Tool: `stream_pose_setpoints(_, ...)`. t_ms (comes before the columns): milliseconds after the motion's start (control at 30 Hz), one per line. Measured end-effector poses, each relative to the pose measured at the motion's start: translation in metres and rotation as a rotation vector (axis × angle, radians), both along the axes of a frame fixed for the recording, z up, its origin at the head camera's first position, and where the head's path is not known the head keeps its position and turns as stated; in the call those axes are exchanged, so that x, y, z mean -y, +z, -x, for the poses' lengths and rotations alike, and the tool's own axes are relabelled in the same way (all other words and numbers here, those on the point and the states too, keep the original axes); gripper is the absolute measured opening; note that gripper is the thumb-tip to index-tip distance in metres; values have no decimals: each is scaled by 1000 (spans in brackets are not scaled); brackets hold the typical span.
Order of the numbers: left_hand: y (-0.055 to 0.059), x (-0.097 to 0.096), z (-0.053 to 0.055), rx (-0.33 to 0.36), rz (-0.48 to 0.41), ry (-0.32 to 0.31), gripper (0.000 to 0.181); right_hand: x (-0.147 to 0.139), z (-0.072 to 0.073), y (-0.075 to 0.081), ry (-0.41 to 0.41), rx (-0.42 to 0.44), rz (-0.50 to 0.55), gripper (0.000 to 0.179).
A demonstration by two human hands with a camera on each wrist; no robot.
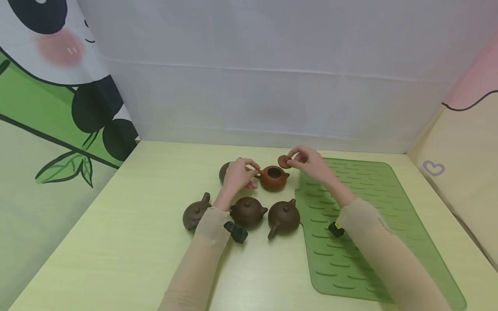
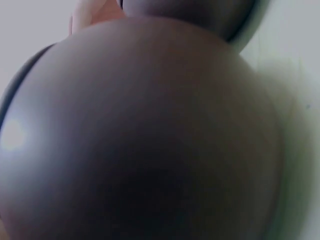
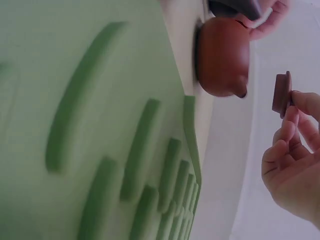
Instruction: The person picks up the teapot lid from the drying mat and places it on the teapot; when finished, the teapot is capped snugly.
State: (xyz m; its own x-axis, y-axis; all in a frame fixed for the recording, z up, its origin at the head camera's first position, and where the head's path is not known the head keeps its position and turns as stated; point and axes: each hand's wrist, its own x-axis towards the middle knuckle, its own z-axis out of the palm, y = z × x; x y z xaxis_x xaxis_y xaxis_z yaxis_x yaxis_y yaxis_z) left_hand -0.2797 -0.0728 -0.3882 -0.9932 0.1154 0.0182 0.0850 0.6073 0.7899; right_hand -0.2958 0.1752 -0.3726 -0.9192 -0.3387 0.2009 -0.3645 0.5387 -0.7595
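A reddish-brown teapot (image 1: 273, 179) stands uncovered on the table, its round mouth showing dark inside and its spout towards the right. My left hand (image 1: 238, 173) pinches its handle from the left side. My right hand (image 1: 311, 163) holds the matching lid (image 1: 284, 162) between thumb and fingers, raised above and to the right of the mouth. The right wrist view shows this lid (image 3: 282, 94) tipped on edge, apart from the teapot (image 3: 223, 57). A dark brown teapot (image 2: 145, 130) fills most of the left wrist view.
Near the left forearm stand more dark brown teapots: one at the left (image 1: 194, 214), one in the middle (image 1: 248, 211) and one to its right (image 1: 285, 217). Another (image 1: 223, 172) is partly hidden behind my left hand. A green ridged mat (image 1: 365, 185) covers the right side.
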Motion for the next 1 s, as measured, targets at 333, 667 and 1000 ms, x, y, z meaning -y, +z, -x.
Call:
stream_pose_setpoints(333, 0, 1, 0, 13, -18, 3, 19, 20, 5, -13, 31, 56, 28, 22)
stream_pose_setpoints(667, 2, 0, 1, 13, -6, 8, 19, 25, 8, -18, 87, 64, -68, 19)
stream_pose_setpoints(1000, 0, -2, 2, 11, 23, 19, 18, 28, 5, -17, 98, 46, -125, 17)
